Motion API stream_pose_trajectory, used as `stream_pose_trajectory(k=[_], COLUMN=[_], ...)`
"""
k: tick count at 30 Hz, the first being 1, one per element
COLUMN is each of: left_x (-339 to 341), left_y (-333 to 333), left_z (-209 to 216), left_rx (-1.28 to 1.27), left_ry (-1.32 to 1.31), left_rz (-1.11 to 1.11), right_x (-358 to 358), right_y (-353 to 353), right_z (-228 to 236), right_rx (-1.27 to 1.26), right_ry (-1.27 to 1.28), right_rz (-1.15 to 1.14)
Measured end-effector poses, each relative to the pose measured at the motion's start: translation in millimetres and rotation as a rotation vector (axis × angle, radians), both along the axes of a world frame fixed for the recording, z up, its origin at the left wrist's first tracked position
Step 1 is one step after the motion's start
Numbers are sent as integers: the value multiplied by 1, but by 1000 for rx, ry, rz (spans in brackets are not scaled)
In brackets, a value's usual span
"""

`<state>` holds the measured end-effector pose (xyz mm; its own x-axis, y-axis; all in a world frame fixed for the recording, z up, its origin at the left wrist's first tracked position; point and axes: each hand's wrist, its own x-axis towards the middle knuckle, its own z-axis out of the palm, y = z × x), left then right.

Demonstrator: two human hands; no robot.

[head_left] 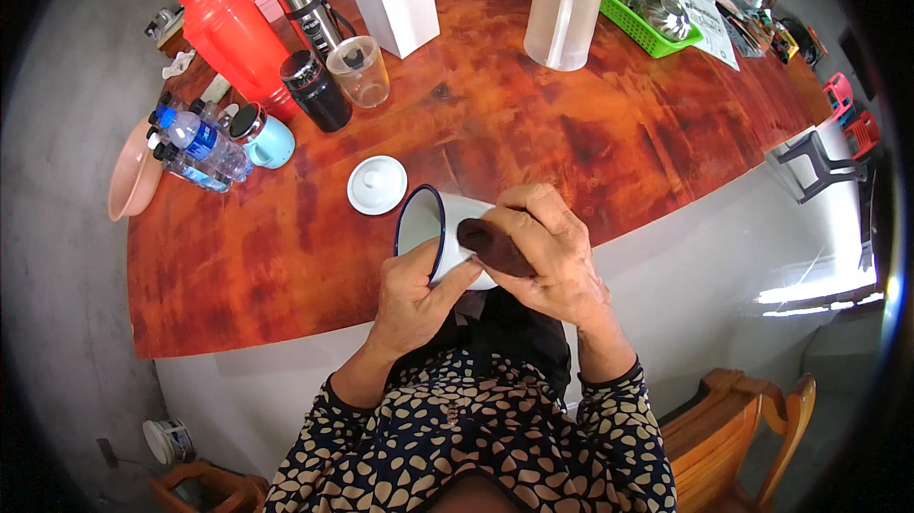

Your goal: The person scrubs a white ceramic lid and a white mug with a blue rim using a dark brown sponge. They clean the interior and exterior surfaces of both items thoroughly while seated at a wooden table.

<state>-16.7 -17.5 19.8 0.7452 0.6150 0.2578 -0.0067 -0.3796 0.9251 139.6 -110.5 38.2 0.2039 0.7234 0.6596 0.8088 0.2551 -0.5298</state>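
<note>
A white enamel mug (461,216) with a dark blue rim is tilted on its side above the table's near edge, its mouth facing left. My left hand (411,302) grips it at the rim, thumb outside along the wall. In my right hand (560,261) is a bunched dark brown cloth (495,246), pressed against the mug's outer side. The mug's base and any handle are hidden behind my right hand. A round white lid (377,185) with a knob lies on the table just beyond the mug, to the left.
On the reddish-brown wooden table (476,123) stand a red thermos jug (233,42), water bottles (205,147), a light blue mug (263,137), a black flask (315,92), a clear plastic cup (362,75), a white box (395,4), a lidded pitcher (566,13) and a green basket (657,34). A wooden chair (724,432) is at lower right.
</note>
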Motion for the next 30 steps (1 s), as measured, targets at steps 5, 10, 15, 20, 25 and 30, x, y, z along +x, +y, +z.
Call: stream_pose_trajectory(k=[5, 10, 15, 20, 25, 30], left_x=[0, -3, -3, 5, 3, 8], left_y=[4, 17, 15, 12, 4, 9], left_z=[7, 3, -9, -11, -17, -25], left_rx=[252, 642, 667, 714, 696, 331], left_ry=[84, 62, 73, 94, 126, 2], left_rz=[-28, -71, -34, 27, 81, 123], right_x=[17, 28, 26, -14, -24, -38], right_y=[-6, -11, -10, 6, 9, 4], right_z=[-26, -21, -4, 9, 4, -24], right_rx=[-54, -121, 94, -13, -144, 6], right_ry=[216, 428, 294, -175, -156, -153], right_rz=[156, 195, 73, -324, -290, -196])
